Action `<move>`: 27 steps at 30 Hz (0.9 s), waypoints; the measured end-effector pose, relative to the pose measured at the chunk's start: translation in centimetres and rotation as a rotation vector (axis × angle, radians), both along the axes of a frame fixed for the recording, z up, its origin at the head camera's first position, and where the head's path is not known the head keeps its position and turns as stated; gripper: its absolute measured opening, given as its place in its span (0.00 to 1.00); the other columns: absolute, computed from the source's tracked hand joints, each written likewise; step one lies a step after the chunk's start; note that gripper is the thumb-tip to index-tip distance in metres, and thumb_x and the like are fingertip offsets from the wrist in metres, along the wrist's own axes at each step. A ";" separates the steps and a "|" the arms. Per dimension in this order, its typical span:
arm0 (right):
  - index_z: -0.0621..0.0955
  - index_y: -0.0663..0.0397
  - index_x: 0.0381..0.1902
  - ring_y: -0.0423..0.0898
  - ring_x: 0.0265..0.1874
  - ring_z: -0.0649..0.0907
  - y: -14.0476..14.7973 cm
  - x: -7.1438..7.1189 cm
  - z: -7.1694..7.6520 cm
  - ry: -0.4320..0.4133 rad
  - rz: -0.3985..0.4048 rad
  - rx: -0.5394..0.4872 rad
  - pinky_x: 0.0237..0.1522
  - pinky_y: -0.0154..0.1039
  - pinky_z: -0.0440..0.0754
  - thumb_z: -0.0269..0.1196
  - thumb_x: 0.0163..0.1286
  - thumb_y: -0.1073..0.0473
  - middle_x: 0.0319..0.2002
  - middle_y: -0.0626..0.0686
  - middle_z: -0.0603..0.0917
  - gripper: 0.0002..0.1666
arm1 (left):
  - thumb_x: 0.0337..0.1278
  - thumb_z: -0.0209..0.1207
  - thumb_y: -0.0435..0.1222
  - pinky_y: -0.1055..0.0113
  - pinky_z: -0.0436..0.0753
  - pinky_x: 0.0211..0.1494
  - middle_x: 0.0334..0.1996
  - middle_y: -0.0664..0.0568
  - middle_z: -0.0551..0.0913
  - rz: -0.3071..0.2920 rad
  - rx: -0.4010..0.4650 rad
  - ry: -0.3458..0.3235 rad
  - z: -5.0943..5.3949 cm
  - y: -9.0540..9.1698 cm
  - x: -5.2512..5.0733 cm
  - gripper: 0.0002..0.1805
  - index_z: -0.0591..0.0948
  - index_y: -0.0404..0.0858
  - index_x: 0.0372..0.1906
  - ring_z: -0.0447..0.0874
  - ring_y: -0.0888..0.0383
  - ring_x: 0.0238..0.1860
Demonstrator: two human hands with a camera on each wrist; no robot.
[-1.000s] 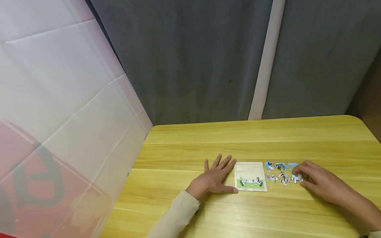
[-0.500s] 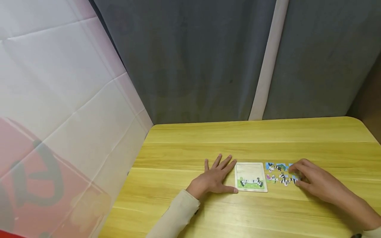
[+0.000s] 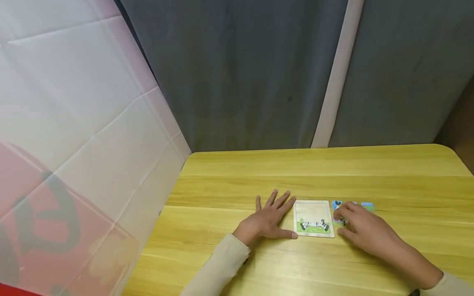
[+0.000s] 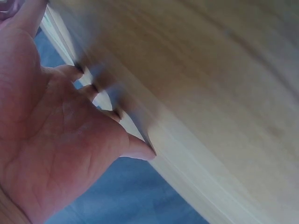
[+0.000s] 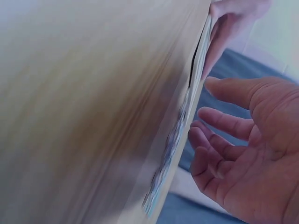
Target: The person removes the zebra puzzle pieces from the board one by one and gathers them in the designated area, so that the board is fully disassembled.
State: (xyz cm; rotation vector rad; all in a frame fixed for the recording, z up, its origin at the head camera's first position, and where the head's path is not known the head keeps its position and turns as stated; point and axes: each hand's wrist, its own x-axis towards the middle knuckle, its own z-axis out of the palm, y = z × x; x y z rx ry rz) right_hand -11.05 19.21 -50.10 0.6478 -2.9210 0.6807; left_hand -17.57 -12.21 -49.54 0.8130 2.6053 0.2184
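A square wooden puzzle tray (image 3: 312,209) lies on the table, with a zebra-body strip (image 3: 314,225) on green along its lower part. My left hand (image 3: 264,224) rests flat beside it, fingers spread, index and thumb tips at the tray's left edge. To the tray's right lie loose puzzle pieces, among them a blue-green one (image 3: 368,206) and one with a pink patch (image 3: 338,221). My right hand (image 3: 364,230) is over these pieces and hides several. In the right wrist view its thumb and loosely bent fingers (image 5: 229,126) stand apart, with nothing seen between them.
The yellow wood-grain table (image 3: 222,185) extends around the tray and pieces. Behind its far edge hangs a dark grey curtain (image 3: 240,82) with a pale vertical strip (image 3: 335,82). A white printed fabric wall (image 3: 92,102) borders the left side.
My right hand has moved left across the loose pieces, from the right end of the group to its left end near the tray. My left hand stays at the tray's edge.
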 end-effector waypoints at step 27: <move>0.86 0.49 0.59 0.55 0.60 0.87 -7.0 0.0 1.0 -0.033 0.136 0.014 0.56 0.56 0.87 0.77 0.62 0.64 0.58 0.52 0.88 0.26 | 0.58 0.62 0.73 0.22 0.36 0.80 0.88 0.65 0.36 0.035 -0.038 -0.022 0.4 0.1 0.4 0.61 0.39 0.65 0.87 0.28 0.48 0.89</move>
